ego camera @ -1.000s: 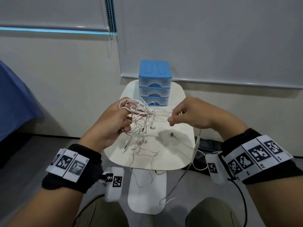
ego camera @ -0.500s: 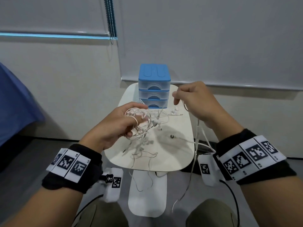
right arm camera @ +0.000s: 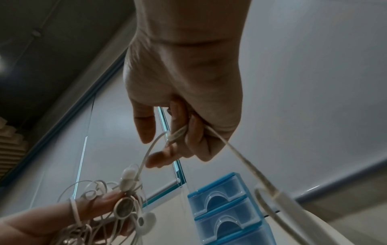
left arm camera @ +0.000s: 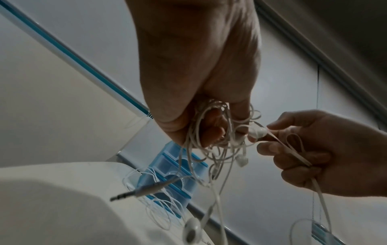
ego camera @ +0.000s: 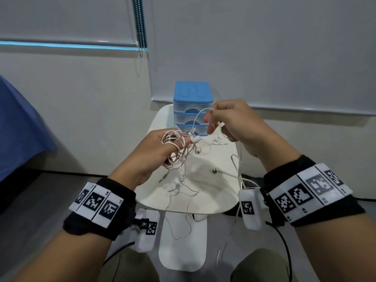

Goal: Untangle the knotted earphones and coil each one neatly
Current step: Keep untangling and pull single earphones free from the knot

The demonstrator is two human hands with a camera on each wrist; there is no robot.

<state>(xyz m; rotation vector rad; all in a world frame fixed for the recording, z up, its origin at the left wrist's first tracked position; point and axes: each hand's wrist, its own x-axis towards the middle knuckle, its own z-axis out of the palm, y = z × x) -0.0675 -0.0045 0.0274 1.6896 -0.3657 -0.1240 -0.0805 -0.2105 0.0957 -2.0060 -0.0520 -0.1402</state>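
A knot of white and pinkish earphone cords hangs above the small white table. My left hand grips the bundle, cords looped round its fingers. My right hand is raised to the right of it and holds one white flat cord in its curled fingers; that cord arcs down to an earbud at the knot. The cord's other end trails off the table's right edge. A jack plug and loose earbuds dangle below the knot.
A blue three-drawer plastic organiser stands at the table's far end, just behind the hands. A lone earbud with a metal face lies on the table. More cord lies by the drawers. A blind chain hangs on the wall.
My right hand has risen and moved away from the knot, drawing one white cord up and out. The left hand has shifted slightly up with the bundle.
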